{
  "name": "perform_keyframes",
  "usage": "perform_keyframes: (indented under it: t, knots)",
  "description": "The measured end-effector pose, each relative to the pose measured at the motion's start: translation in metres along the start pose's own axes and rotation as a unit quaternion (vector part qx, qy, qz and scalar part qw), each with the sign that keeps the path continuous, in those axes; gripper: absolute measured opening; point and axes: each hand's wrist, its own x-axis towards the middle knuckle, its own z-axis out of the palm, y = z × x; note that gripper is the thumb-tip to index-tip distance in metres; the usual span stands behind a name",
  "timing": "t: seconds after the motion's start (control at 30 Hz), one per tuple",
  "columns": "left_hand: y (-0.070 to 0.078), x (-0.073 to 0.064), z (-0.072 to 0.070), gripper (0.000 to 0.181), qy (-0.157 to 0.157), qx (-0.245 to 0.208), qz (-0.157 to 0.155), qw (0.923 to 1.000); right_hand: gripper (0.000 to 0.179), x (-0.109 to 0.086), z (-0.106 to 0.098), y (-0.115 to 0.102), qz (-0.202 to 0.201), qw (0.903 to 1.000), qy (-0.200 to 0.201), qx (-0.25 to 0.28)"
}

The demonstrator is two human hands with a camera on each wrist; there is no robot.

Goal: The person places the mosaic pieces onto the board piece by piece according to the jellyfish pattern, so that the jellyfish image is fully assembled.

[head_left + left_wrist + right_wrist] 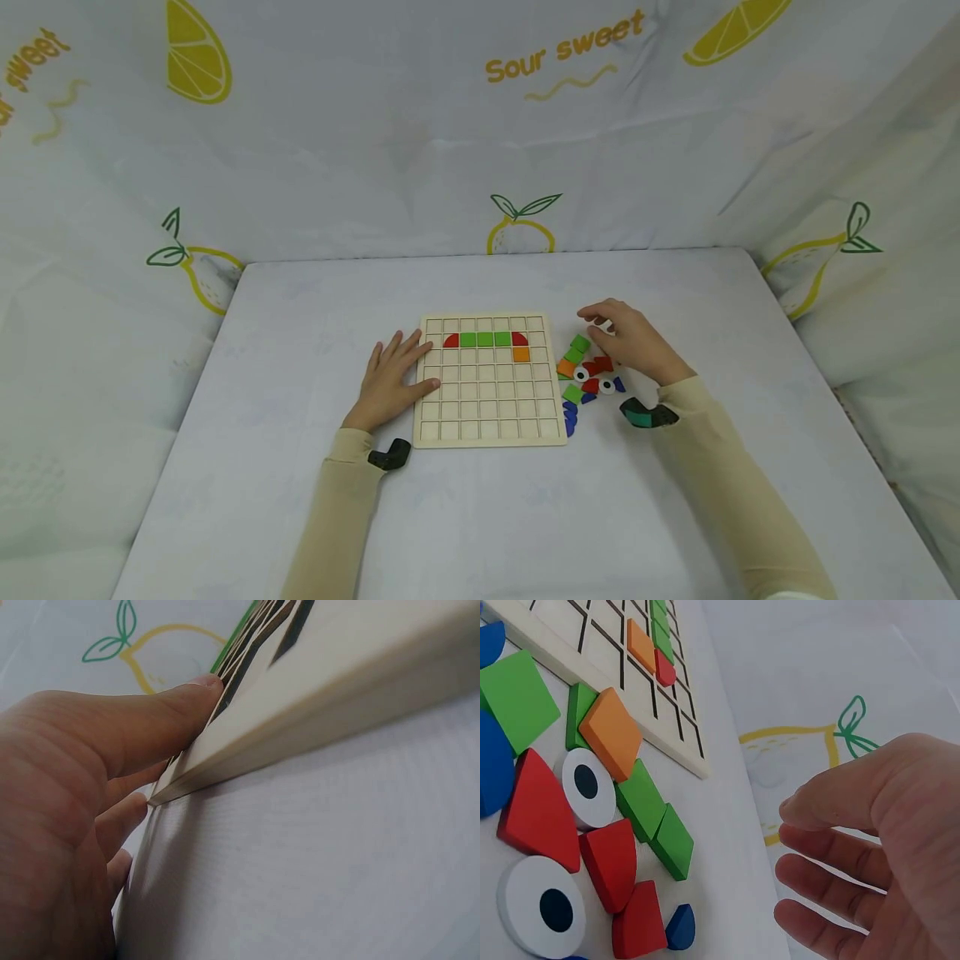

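A pale wooden grid board [480,408] lies flat on the table. In its upper part sits a row of green squares [485,340] with a red rounded piece [451,341] at the left end and another at the right. Below the right one is an orange square [521,354]. My left hand [390,383] rests at the board's left edge, fingers spread, the thumb on its surface. My right hand [630,337] hovers beyond the loose pieces right of the board, fingers loosely bent, with nothing visible between thumb and fingertips [791,832].
Right of the board lie loose pieces: green squares [639,799], an orange square [611,735], several red pieces [609,864], blue rounded pieces [570,419] and two white discs with dark centres [585,787]. A white cloth with lemon prints [360,167] hangs behind the table.
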Motion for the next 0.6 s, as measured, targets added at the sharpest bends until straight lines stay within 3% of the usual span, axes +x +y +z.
perform_keyframes:
  t: [0.6]
  knots:
    - [0.0, 0.0, 0.0, 0.073, 0.002, -0.002, 0.002, 1.0, 0.036, -0.009, -0.005, 0.019, 0.06, 0.9979, -0.023, -0.002]
